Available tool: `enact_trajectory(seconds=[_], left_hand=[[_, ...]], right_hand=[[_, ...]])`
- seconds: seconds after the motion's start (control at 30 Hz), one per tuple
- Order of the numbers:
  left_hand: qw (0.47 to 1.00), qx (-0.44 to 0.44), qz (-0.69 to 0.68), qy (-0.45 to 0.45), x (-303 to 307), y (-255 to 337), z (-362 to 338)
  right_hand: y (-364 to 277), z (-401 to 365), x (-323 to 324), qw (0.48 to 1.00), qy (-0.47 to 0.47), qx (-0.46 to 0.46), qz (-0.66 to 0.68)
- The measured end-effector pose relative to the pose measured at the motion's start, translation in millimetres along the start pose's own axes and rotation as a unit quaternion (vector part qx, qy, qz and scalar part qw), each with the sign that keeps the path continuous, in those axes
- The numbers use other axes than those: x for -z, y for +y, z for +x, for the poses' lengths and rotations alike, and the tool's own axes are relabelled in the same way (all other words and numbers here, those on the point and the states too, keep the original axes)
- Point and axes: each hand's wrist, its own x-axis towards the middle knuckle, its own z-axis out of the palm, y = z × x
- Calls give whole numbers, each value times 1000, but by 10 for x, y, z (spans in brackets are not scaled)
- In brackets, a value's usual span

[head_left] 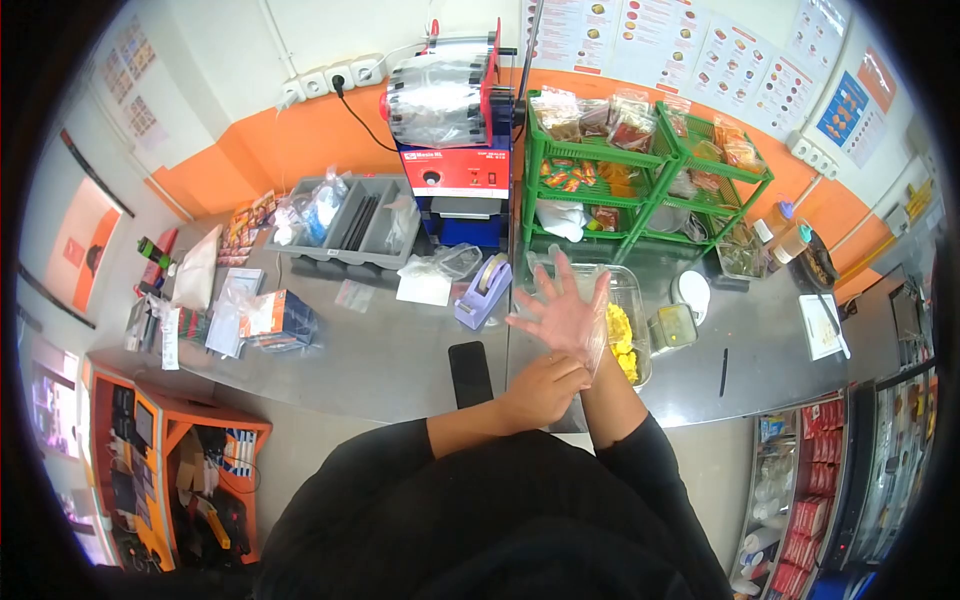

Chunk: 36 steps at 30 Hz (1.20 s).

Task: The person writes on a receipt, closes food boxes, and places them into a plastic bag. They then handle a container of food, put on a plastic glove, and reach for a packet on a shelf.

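Note:
My right hand [560, 308] is raised over the steel counter [400, 360], fingers spread wide, and a thin clear plastic glove [592, 325] covers it. At the right wrist, my left hand [545, 385] is closed on the glove's cuff. Just behind the right hand sits a clear plastic container [630, 300] with yellow food in it. A black phone [469, 372] lies flat on the counter, left of my hands.
A purple tape dispenser [483, 292] and loose plastic bags lie ahead. A red and blue sealing machine [455, 130] stands at the back, with a green rack [640, 170] of packets to its right. A grey organizer tray [350, 215] is at the back left. A small lidded tub [672, 325] and a black pen [723, 372] lie to the right.

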Motion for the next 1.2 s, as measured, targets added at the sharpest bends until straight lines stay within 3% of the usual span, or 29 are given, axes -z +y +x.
enact_trajectory(seconds=[0.03, 0.07, 0.1, 0.13, 0.27, 0.3, 0.33, 0.37, 0.43, 0.53, 0.57, 0.63, 0.7, 0.73, 0.8, 0.83, 0.9, 0.97, 1.03, 1.17, 1.2], left_hand=[[1000, 0, 1, 0, 10, 10, -1], [1000, 10, -7, 2, 23, 16, -3], [1000, 20, -15, 4, 33, 18, -6], [1000, 20, -14, 3, 35, 7, -11], [999, 32, -39, 3, 41, 16, 3], [999, 31, -41, 10, 46, 38, 23], [999, 31, -40, 10, 44, 54, 45], [999, 30, -40, 9, 39, 70, 66], [999, 31, -40, 9, 45, 71, 76], [997, 38, -63, -4, 63, 73, 95], [997, 37, -71, -14, 76, 107, 97], [996, 36, -78, -24, 78, 153, 31], [986, 92, -111, 89, 59, 127, -91], [986, 91, -110, 89, 74, 35, -135], [903, 244, -178, 304, 165, -185, -206], [903, 246, -179, 302, 269, -224, -161], [897, 274, -292, 185, 495, -284, -25], [904, 276, -289, 152, 636, -230, 37], [963, 213, -160, 42, 729, -187, 96], [960, 218, -176, 26, 740, -198, 88], [954, 226, -185, 61, 738, -209, 76]], right_hand=[[2, 31, 63, 992, -114, -32, 42], [13, 75, 124, 992, -115, -32, 42], [27, 127, 122, 994, 10, 60, -92], [33, 161, 120, 954, 136, 150, -221], [-27, 153, 126, 952, 180, 165, -187], [-57, 119, 79, 991, -28, 107, -68], [-76, 97, 32, 970, -234, 43, 55], [-81, 87, -17, 970, -235, 43, 55], [-84, 90, -162, 992, 42, 119, -7], [-151, 147, -200, 967, 118, 194, -115], [-165, 110, -229, 967, 117, 195, -115], [-190, -61, -500, 994, -9, 100, -46], [-244, -163, -601, 995, -40, 79, -42], [-280, -225, -640, 995, -69, 60, -38], [-355, -372, -749, 994, -81, 38, -59], [-378, -442, -766, 992, -91, 13, -82], [-393, -522, -768, 991, -102, 2, -91], [-393, -575, -798, 991, -94, -19, -98], [-400, -592, -795, 990, -99, -24, -95], [-431, -643, -809, 990, -100, -33, -91], [-457, -664, -800, 990, -100, -32, -92]])
